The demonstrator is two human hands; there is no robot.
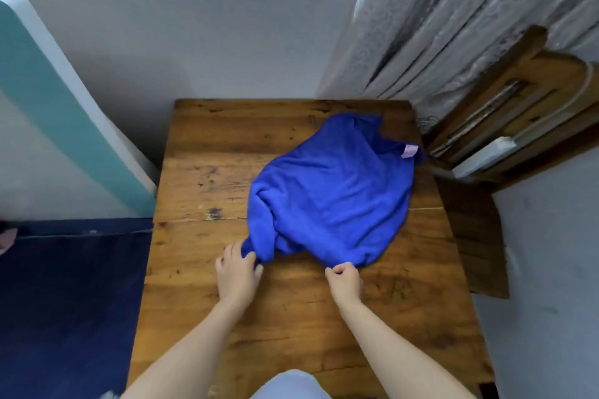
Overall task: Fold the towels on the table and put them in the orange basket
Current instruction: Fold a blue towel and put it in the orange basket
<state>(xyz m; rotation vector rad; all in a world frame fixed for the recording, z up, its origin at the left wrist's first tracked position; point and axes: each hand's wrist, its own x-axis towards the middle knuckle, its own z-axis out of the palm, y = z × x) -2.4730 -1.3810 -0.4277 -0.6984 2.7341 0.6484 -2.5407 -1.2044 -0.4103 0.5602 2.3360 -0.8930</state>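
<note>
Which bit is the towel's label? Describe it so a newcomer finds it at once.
Start at the wooden table, where one crumpled blue towel lies right of centre. Follow the cloth to its far right corner, beside the wooden chair. The label is the small pale pink tab there, the only non-blue patch on the cloth.

1. One crumpled royal-blue cloth towel (330, 191) is lying in view.
2. One small pale-pink fabric label (409, 151) is showing on its far corner.
3. One worn brown plank-topped wooden table (207, 146) is filling the centre.
4. Two bare hands are showing, one left hand (236, 272) and one right hand (344, 280).
5. One dark brown slatted wooden chair (518, 113) is standing at the right.
6. One grey patterned pleated curtain (437, 26) is hanging behind.
7. One curved teal-and-white panel (48, 100) is showing at the left.
8. One dark navy flat surface (71, 301) is lying beside the table.
</note>
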